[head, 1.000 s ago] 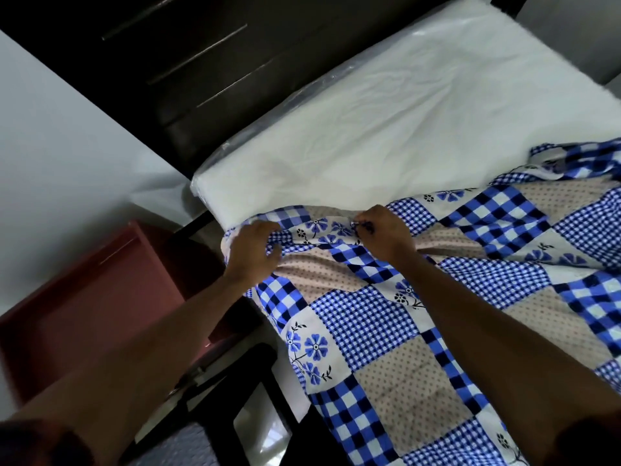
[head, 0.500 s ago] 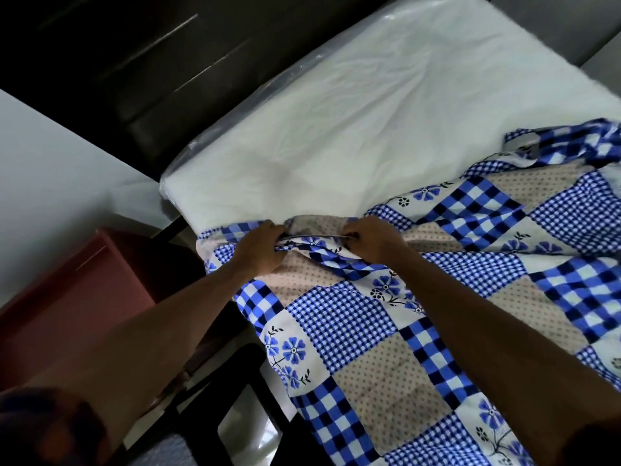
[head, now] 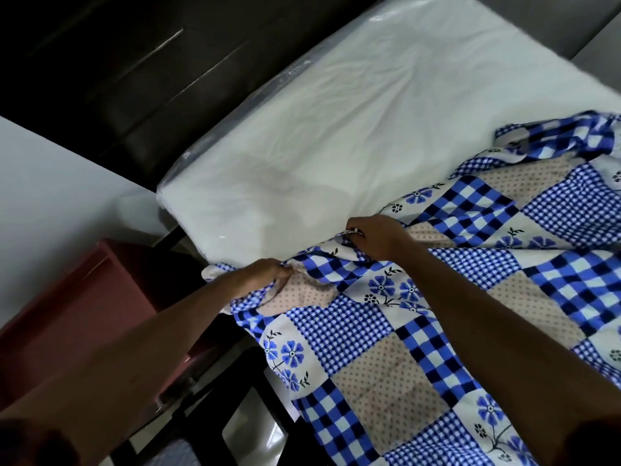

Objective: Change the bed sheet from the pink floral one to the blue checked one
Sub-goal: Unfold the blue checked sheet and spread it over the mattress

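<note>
- From my remote seat I see the blue checked patchwork bed sheet (head: 437,331), with flower squares and dotted beige squares, spread over the part of the bed furthest from the headboard.
- The sheet's leading edge runs slantwise across the white mattress in clear plastic wrap (head: 336,129). It is bunched where the hands meet it and rumpled in a heap towards the far side edge of the bed.
- The left hand (head: 268,272) is at the near side edge of the bed, just short of the head corner. Its fingers are curled tight round a gathered wad of the sheet's edge.
- The right hand (head: 376,235) is further in on the mattress. Its fingers are bent and it pinches the same edge, lifting a small fold of cloth.
- Between the two hands the hem sags in a loose fold.
- Part of the sheet hangs down over the near side edge of the bed.
- The mattress between the sheet's edge and the dark wooden headboard (head: 134,79) lies uncovered, with creases in its plastic.
- A reddish-brown bedside cabinet (head: 84,314) stands beside the head corner, against the pale wall (head: 50,179).
</note>
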### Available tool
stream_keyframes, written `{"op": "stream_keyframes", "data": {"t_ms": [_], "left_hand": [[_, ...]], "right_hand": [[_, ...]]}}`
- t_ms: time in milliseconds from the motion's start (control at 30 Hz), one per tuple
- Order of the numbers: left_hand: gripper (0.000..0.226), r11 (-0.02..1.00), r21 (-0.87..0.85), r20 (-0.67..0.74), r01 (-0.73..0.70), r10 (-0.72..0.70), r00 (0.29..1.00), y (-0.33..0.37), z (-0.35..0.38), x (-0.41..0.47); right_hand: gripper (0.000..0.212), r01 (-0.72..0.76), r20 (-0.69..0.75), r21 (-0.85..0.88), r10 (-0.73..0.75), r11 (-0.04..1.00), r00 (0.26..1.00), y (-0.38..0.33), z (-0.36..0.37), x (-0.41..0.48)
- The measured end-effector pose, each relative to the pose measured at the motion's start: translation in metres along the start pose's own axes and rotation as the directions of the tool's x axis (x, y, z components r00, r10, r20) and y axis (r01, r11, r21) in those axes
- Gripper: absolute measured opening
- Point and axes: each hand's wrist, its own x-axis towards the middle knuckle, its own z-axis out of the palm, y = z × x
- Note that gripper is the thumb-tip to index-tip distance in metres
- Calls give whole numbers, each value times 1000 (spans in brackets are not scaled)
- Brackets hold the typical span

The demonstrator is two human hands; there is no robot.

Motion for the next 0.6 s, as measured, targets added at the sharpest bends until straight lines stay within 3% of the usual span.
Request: {"op": "stream_keyframes", "data": {"t_ms": [100, 167, 267, 333, 467, 600], "left_hand": [[31, 970, -93, 289, 224, -189, 939, -5, 21, -11], [33, 971, -159, 363, 180, -112, 925, -2, 28, -14], [37, 961, -225, 82, -160, 182, 980, 8, 9, -14], [34, 905, -330, -28, -268, 274, 961, 3, -21, -15], [56, 854, -414, -98, -315, 302, 948, -30, -96, -3], [31, 839, -345, -369, -421, 292, 882, -43, -150, 13]], "right_hand": [[19, -31, 186, -19, 34, 999, 982, 7, -12, -13], [14, -66, 177, 79, 51, 995, 983, 11, -24, -19], [15, -27, -216, 397, 122, 918, 969, 2, -42, -10], [25, 50, -433, 370, 125, 928, 893, -18, -49, 9], [25, 37, -608, 302, 163, 953, 777, -72, -45, 59], [26, -39, -705, 209, 179, 977, 686, -106, -44, 105]]}}
